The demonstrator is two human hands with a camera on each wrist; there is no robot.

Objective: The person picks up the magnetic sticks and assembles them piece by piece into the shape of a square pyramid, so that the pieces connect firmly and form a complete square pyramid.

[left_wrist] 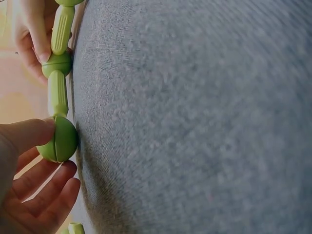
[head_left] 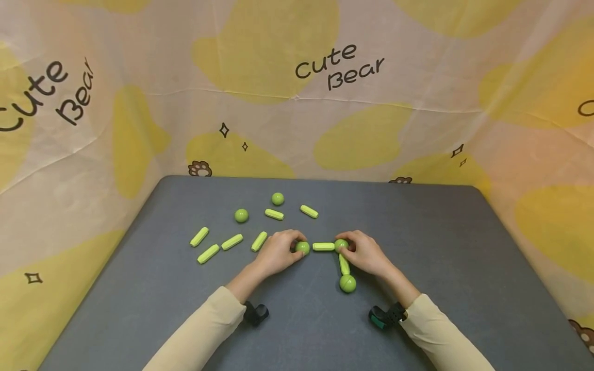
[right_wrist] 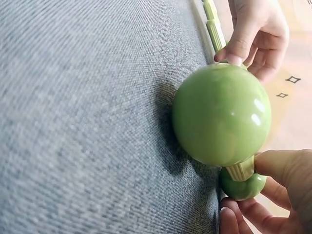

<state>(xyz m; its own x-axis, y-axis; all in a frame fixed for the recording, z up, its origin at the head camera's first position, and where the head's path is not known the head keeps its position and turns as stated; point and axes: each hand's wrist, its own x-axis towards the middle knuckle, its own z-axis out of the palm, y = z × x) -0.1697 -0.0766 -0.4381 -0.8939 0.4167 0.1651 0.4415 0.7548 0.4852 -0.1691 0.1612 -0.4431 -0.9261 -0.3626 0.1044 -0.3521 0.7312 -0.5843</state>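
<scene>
On the grey surface [head_left: 417,268] the left hand [head_left: 278,252] pinches the left ball [head_left: 302,248] and the right hand [head_left: 366,253] pinches the corner ball [head_left: 341,245] of a light, stiff, probably magnetic ball-and-rod chain [head_left: 323,247], best held at its balls, since joints may slip apart

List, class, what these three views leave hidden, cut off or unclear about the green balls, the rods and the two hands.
- Head view: left hand fingers cover part of the left ball; its grip is unclear.
- Head view: right hand covers part of the corner ball.
- Right wrist view: the near ball hides most of the rod behind it.
- Left wrist view: a green piece is cut off by the bottom edge.
</scene>
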